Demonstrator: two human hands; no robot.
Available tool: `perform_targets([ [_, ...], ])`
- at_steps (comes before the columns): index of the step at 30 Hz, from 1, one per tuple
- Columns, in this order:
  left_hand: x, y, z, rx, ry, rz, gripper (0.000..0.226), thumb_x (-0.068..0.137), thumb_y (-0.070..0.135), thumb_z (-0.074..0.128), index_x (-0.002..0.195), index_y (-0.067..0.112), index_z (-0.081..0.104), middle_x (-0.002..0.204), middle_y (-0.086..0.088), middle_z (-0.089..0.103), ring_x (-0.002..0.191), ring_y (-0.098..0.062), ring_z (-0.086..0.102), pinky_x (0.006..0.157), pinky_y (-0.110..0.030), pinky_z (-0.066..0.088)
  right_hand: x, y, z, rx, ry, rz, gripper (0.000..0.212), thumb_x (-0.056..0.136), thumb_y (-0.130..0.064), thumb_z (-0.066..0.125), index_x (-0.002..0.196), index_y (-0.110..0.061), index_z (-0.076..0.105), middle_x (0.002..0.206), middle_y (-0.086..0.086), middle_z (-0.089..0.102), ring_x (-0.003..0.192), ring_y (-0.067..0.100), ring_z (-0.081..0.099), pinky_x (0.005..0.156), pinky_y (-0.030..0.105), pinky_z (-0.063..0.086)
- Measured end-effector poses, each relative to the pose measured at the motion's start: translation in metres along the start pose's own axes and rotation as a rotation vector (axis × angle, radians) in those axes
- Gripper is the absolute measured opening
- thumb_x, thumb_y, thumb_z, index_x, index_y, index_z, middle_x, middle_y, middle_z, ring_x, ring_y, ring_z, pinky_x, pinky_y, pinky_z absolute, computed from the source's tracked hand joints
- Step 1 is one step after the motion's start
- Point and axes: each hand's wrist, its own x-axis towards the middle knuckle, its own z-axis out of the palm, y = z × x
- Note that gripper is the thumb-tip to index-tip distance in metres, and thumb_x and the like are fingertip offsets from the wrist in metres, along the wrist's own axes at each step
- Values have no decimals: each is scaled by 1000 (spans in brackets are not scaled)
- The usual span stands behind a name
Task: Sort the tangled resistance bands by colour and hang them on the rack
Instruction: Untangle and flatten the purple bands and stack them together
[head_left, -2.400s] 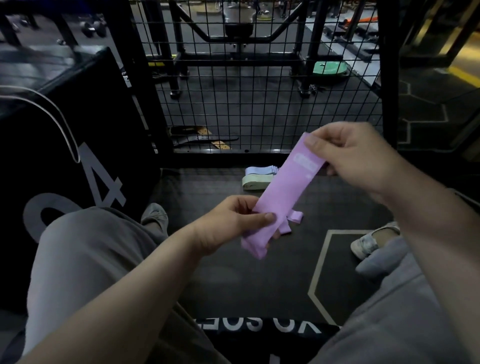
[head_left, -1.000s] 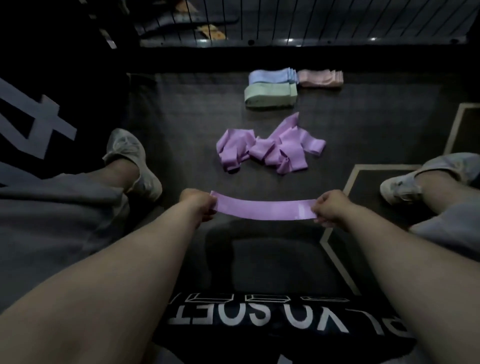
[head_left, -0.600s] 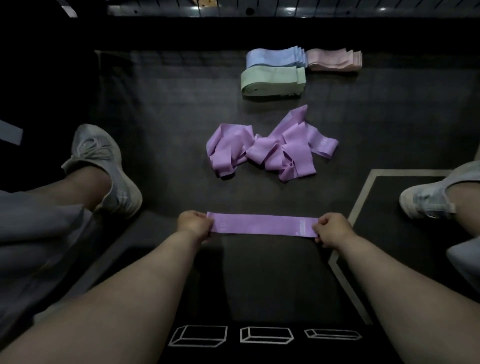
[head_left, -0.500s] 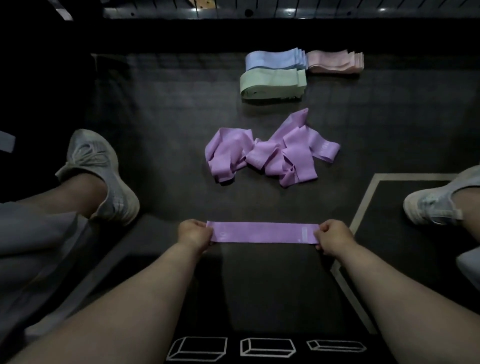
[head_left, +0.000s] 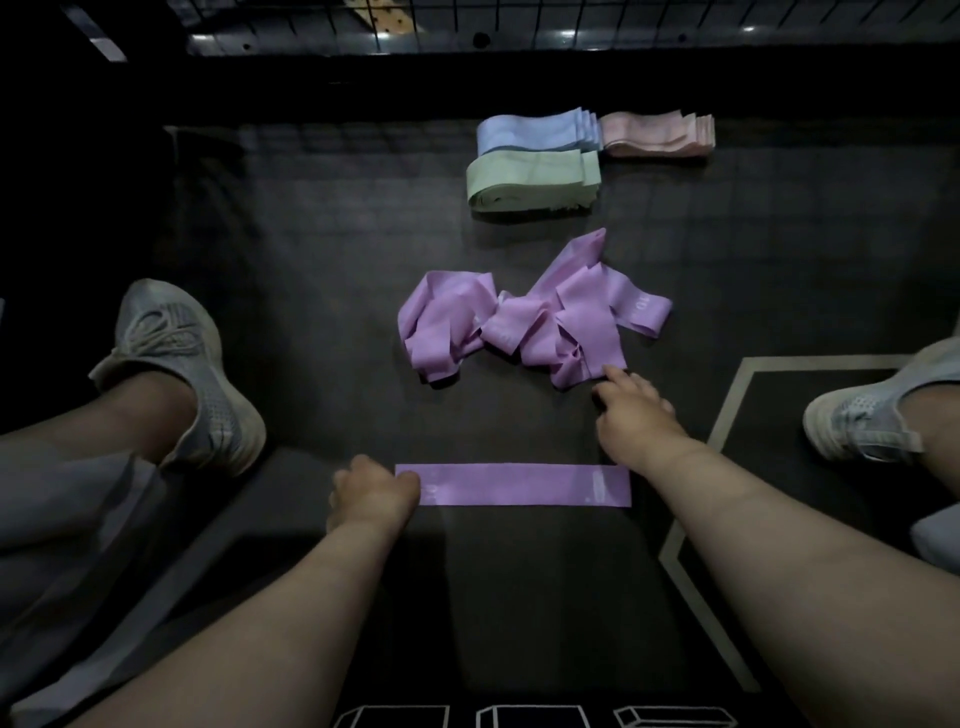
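The left hand (head_left: 375, 491) pinches the flat purple elastic band (head_left: 519, 485) at its 9 o'clock end; the right hand (head_left: 632, 418), fingers straight, touches the tangled purple elastic bands (head_left: 535, 319).

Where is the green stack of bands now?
In the head view, the green stack lies upper centre, against the blue stack and beyond the purple pile.

2 bare forearms ran from the bottom edge up toward the middle of the frame. The left hand (head_left: 375, 491), at lower centre, was curled knuckles-up and pinched the left end of a flat purple band (head_left: 519, 485). The right hand (head_left: 631, 415), higher and right of centre, held nothing, its index finger (head_left: 615, 375) stretched out to the edge of a purple tangle (head_left: 530, 322).
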Motion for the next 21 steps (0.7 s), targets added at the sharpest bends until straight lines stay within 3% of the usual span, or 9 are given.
perform_targets([
  [4,-5,6,-7,-17,23,33,47,87,38,64,124,11,58,133,-16,48,120,-37,53,104,-43,46,2,2,-9,-10,-6,45,65,93,-7,45,155,-25,32,166,-7,13,152,25,14,119,46,19],
  [7,-12,15,-9,-41,16,83,43,87,35,63,122,10,58,132,-17,47,121,-38,52,106,-41,44,2,1,-16,-118,-94,34,62,94,-7,46,151,-28,40,167,-10,2,154,27,0,121,52,12],
  [9,-17,21,-9,-60,2,121,41,86,33,63,121,12,58,132,-16,46,119,-37,53,107,-40,44,4,2,-17,-124,-127,35,68,95,-5,43,157,-28,29,168,-10,-1,155,27,-3,122,55,11],
  [11,-23,30,-9,-89,-10,163,39,86,33,63,121,16,59,131,-14,45,116,-35,54,106,-41,45,5,1,-19,-107,-90,48,69,95,-4,44,158,-26,24,167,-6,7,154,26,6,121,54,16],
  [13,-29,39,-12,-103,-5,220,38,87,32,63,121,16,60,131,-13,46,116,-35,55,106,-39,44,1,-2,-24,-68,47,46,58,95,-6,47,150,-23,38,160,2,29,147,30,28,115,50,28],
  [16,-44,55,-21,-148,-9,292,38,87,30,63,122,17,61,131,-13,49,114,-34,58,104,-39,47,-12,-4,-39,189,393,22,26,97,-12,52,119,-18,63,125,13,59,116,37,57,97,45,48],
  [18,-57,68,-30,-216,-31,343,38,86,29,63,122,17,62,129,-11,53,109,-31,61,100,-39,50,-25,-5,-58,400,574,-53,13,95,-12,61,105,-13,68,116,14,59,102,32,62,90,41,51],
  [21,-82,84,-46,-305,-88,459,37,88,24,63,124,15,62,121,-8,63,103,-24,64,93,-33,53,-51,-7,-95,527,725,-139,4,90,-6,64,90,-11,64,103,10,57,86,22,55,73,24,39],
])
